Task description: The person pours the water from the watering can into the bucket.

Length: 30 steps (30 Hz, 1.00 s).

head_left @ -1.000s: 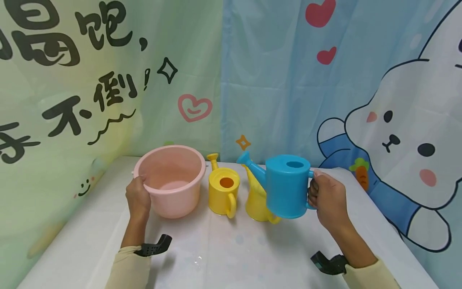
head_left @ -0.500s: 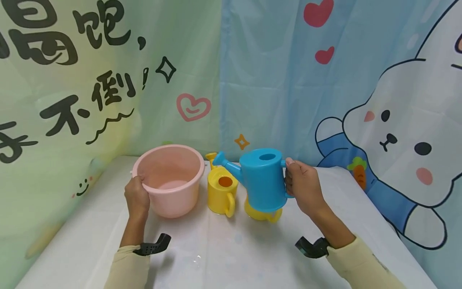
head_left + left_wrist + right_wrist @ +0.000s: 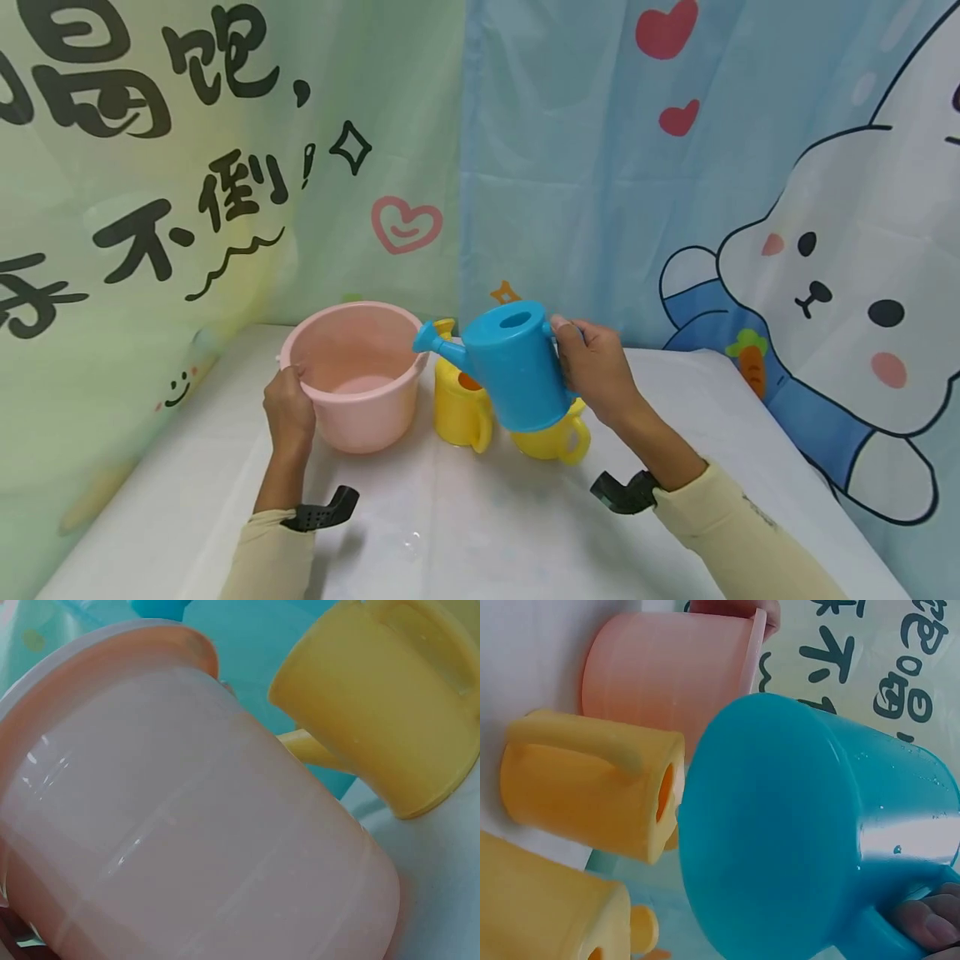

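My left hand (image 3: 290, 412) grips the near left rim of a pink bucket (image 3: 367, 417), which is tilted slightly toward me on the table. By its handle my right hand (image 3: 596, 367) holds a blue watering can (image 3: 517, 367) in the air, tipped to the left. The can's spout head (image 3: 425, 337) is at the bucket's right rim in the head view. Below and behind it stand two yellow watering cans, one near the bucket (image 3: 452, 412) and one farther right (image 3: 551, 440), both partly hidden. Water drops cling to the blue can's side (image 3: 897, 849) in the right wrist view.
A white cloth covers the table (image 3: 480, 533). Behind it hangs a printed curtain (image 3: 555, 192) with hearts, dark lettering and a white cartoon animal. Each wrist wears a black band, left (image 3: 322, 511) and right (image 3: 626, 493).
My right hand has carried the blue watering can leftward and up from over the right yellow can, tipping its spout toward the bucket. The left hand and bucket stay in place.
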Tool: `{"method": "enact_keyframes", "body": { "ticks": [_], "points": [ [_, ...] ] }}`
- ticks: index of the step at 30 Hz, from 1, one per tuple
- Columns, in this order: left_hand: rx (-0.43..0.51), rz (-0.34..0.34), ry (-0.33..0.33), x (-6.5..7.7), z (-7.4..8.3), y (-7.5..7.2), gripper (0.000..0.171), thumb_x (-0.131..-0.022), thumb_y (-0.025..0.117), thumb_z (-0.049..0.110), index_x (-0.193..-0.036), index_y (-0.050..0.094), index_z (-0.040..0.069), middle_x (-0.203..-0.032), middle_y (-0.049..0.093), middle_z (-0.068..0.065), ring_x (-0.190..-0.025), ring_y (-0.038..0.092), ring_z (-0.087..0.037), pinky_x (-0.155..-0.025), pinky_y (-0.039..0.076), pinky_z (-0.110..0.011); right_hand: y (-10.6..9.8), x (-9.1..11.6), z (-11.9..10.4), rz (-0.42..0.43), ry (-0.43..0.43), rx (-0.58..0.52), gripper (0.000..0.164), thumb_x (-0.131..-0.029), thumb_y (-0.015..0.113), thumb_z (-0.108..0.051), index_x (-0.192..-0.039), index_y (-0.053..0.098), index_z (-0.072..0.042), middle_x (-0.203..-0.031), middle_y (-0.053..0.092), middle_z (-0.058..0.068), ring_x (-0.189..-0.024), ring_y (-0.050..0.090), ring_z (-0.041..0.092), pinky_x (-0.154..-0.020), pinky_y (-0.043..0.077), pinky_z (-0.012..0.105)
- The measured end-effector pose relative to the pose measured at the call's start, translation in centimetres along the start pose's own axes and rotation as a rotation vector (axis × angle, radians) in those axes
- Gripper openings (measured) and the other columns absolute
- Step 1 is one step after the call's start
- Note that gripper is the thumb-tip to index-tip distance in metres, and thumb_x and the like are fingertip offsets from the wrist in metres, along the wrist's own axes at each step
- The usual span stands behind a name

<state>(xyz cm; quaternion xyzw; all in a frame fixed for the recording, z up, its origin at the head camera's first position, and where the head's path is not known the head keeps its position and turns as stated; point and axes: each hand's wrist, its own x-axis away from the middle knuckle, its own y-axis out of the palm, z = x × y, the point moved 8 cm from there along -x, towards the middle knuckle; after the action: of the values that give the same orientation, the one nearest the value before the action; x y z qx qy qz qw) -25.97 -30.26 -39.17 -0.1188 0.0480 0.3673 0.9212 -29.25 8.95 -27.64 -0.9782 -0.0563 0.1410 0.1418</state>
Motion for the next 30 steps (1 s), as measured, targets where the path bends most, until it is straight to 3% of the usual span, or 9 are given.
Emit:
{"method": "enact_keyframes", "body": {
  "ticks": [14,21,30],
  "points": [
    [0.002,0.012,0.006,0.0,0.0,0.1,0.056,-0.098,0.027,0.029,-0.120,0.061,-0.010,-0.127,0.058,-0.025,-0.116,0.054,-0.039,-0.096,0.038,-0.049,2.5,-1.2,-1.1,-0.128,-0.059,0.114,0.045,-0.103,0.046,-0.033,-0.068,0.039,-0.006,-0.056,0.030,0.004,-0.049,0.036,0.021,-0.053,0.037,0.033],
    [0.003,0.027,0.014,0.0,-0.1,-0.1,0.055,-0.097,0.028,0.028,-0.119,0.062,-0.010,-0.127,0.058,-0.025,-0.119,0.053,-0.040,-0.099,0.037,-0.050,3.7,-1.4,-1.5,-0.201,-0.024,0.124,0.045,-0.103,0.045,-0.037,-0.070,0.038,-0.006,-0.056,0.028,0.004,-0.048,0.034,0.020,-0.053,0.037,0.033],
    [-0.001,0.036,0.024,0.0,0.0,-0.2,0.055,-0.097,0.028,0.027,-0.117,0.063,-0.010,-0.126,0.059,-0.026,-0.118,0.053,-0.041,-0.098,0.037,-0.051,4.2,-1.8,-1.9,-0.255,-0.001,0.230,0.045,-0.103,0.040,-0.043,-0.077,0.040,-0.006,-0.059,0.031,0.005,-0.049,0.037,0.020,-0.054,0.039,0.033]
  ]
}}
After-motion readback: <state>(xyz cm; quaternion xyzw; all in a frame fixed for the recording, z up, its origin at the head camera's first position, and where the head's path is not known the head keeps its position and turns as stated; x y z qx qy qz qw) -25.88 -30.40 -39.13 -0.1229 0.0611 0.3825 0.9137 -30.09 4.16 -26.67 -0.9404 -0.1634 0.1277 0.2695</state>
